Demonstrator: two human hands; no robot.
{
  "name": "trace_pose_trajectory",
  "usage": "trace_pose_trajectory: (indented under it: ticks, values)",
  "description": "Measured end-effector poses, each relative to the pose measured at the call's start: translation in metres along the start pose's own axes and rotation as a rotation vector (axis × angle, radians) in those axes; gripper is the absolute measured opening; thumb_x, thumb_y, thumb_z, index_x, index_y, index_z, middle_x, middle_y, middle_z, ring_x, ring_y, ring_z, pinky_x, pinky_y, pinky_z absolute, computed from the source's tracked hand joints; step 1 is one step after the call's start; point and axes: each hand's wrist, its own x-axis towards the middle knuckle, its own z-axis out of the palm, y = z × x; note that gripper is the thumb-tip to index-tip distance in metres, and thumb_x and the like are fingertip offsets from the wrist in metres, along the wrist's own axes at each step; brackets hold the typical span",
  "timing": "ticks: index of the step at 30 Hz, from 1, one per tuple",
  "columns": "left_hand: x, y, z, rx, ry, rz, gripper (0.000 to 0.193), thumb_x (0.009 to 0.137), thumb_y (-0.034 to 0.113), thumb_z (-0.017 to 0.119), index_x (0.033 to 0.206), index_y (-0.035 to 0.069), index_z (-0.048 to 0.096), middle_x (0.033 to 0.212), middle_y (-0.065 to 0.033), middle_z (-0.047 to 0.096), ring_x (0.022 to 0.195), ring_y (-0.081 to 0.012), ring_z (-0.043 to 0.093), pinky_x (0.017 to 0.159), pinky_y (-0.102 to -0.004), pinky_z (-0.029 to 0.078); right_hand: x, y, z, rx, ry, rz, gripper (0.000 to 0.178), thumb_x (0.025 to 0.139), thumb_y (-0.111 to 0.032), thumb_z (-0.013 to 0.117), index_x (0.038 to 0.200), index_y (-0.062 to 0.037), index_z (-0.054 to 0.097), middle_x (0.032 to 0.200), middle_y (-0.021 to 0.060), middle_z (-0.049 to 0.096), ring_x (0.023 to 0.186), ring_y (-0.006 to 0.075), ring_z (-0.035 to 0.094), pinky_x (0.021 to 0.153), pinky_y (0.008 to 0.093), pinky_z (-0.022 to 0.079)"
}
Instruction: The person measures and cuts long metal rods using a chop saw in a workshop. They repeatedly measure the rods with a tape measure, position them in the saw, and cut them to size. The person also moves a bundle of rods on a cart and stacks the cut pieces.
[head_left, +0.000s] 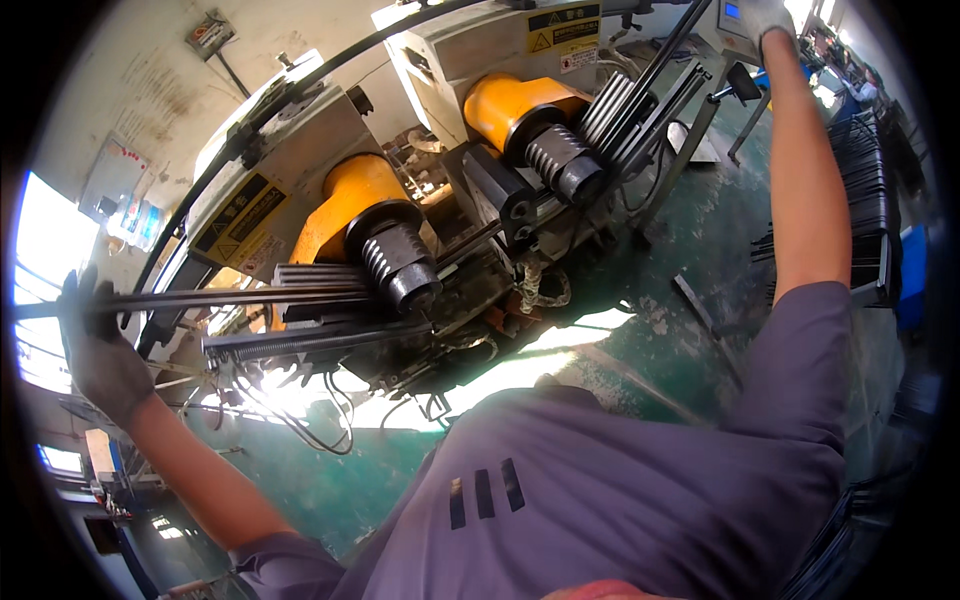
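Observation:
At the far left my left hand (108, 365), in a dark glove, holds long dark metal bars (215, 299). Its fingers are around them, and they run right to the black ribbed spindle (398, 265) of the nearer bending machine (345, 215), which has an orange housing. My right hand (768, 20), gloved in light grey, is raised at the top right beside a control box (735, 28) with a small blue screen. The picture's edge cuts off its fingers, so their pose is hidden.
A second machine with an orange housing (505, 105) stands farther right, with several metal bars (615, 110) beside its spindle. Loose cables (335, 420) hang below the nearer machine. On the right a rack (850, 200) carries many dark rods. The floor (640, 365) is green.

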Motion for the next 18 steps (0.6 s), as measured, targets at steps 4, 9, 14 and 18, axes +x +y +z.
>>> trace_pose_trajectory:
  ticks: [4,9,14,18]
  values:
    - [0.019,0.061,0.015,0.170,-0.016,0.173,0.043,0.117,0.026,0.066,0.159,0.015,0.067,0.139,-0.0091,0.081,0.126,-0.0249,0.078,0.110,-0.0385,0.061,-0.015,-0.113,-0.019,-0.078,-0.114,-0.170,0.046,0.114,-0.042,0.063,0.135,-0.0039,0.079,0.124,0.0218,0.082,0.114,0.0367,0.078,0.104,0.0451,0.059]
    - [0.039,0.125,0.087,-0.093,-0.156,0.302,0.043,0.124,0.019,0.045,0.159,0.018,0.069,0.134,-0.0161,0.083,0.123,-0.0263,0.082,0.116,-0.0422,0.059,-0.052,-0.189,-0.046,-0.117,-0.152,-0.310,0.046,0.114,-0.042,0.063,0.135,-0.0036,0.078,0.122,0.0222,0.082,0.113,0.0370,0.078,0.103,0.0453,0.059]
    - [0.018,0.212,0.089,-0.205,-0.212,0.401,0.033,0.116,0.022,0.066,0.145,0.007,0.068,0.118,-0.0121,0.075,0.099,-0.0225,0.075,0.092,-0.0371,0.065,-0.074,-0.256,-0.039,0.052,-0.185,-0.432,0.047,0.114,-0.042,0.063,0.135,-0.0033,0.078,0.121,0.0226,0.082,0.111,0.0372,0.078,0.103,0.0455,0.060]
    - [0.010,0.235,0.136,-0.550,-0.114,0.060,0.022,0.116,0.021,0.067,0.129,0.004,0.071,0.102,-0.0062,0.068,0.086,-0.0165,0.067,0.079,-0.0307,0.061,-0.083,-0.257,-0.045,0.022,-0.192,-0.433,0.047,0.114,-0.043,0.063,0.135,-0.0030,0.077,0.119,0.0229,0.082,0.110,0.0373,0.078,0.102,0.0457,0.060]
